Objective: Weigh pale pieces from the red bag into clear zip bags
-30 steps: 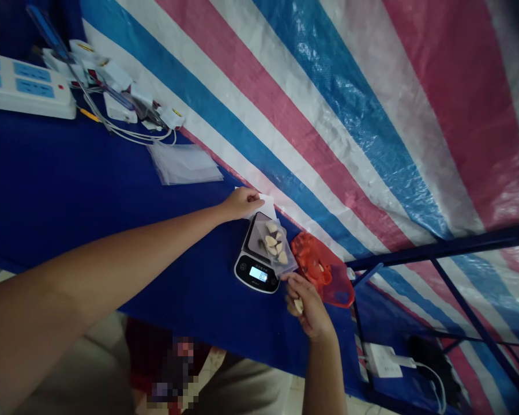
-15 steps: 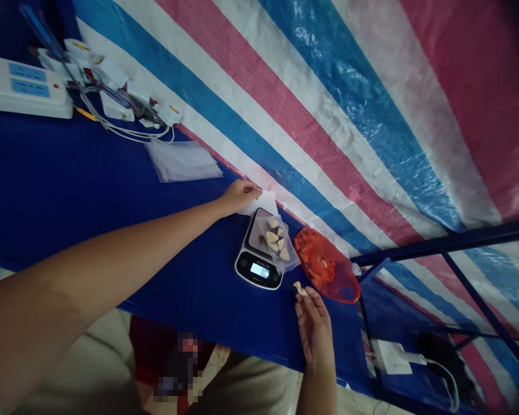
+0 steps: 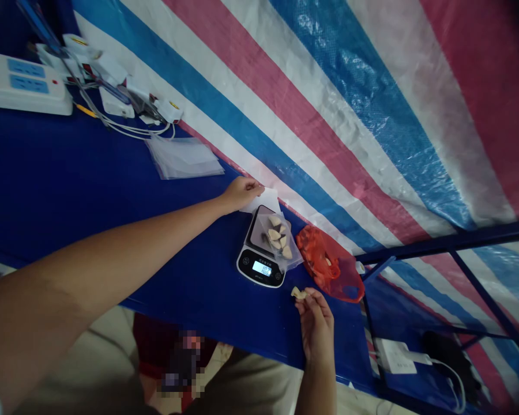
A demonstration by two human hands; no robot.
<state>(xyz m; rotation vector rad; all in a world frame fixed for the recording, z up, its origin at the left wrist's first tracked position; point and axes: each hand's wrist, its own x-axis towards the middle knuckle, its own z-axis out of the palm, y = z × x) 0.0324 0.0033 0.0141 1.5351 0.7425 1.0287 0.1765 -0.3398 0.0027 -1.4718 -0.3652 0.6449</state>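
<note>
A kitchen scale (image 3: 262, 267) with a lit display stands on the blue table. On its platform lies a clear plastic bag (image 3: 292, 260) with several pale, dried-looking slices (image 3: 274, 234), the bag overhanging the scale's right side. My right hand (image 3: 318, 323) is closed, pinching a pale dried slice (image 3: 299, 293) in its fingertips, just right of and nearer than the scale. Behind the scale, my left hand (image 3: 242, 193) has its fingers closed at the far edge of a white sheet of paper (image 3: 266, 200). The scale partly hides that sheet.
A red plastic bag (image 3: 328, 268) lies right of the scale. Flat clear bags (image 3: 185, 158) rest at the back, with white plugs and cables (image 3: 112, 72) and a power strip (image 3: 28, 83) further left. A striped plastic sheet (image 3: 259, 92) walls the back; a metal frame (image 3: 450, 237) stands right.
The number on the scale's display has changed. The slice in my right hand has turned and sits slightly lower. My left hand stays by the white sheet; the view has shifted slightly.
</note>
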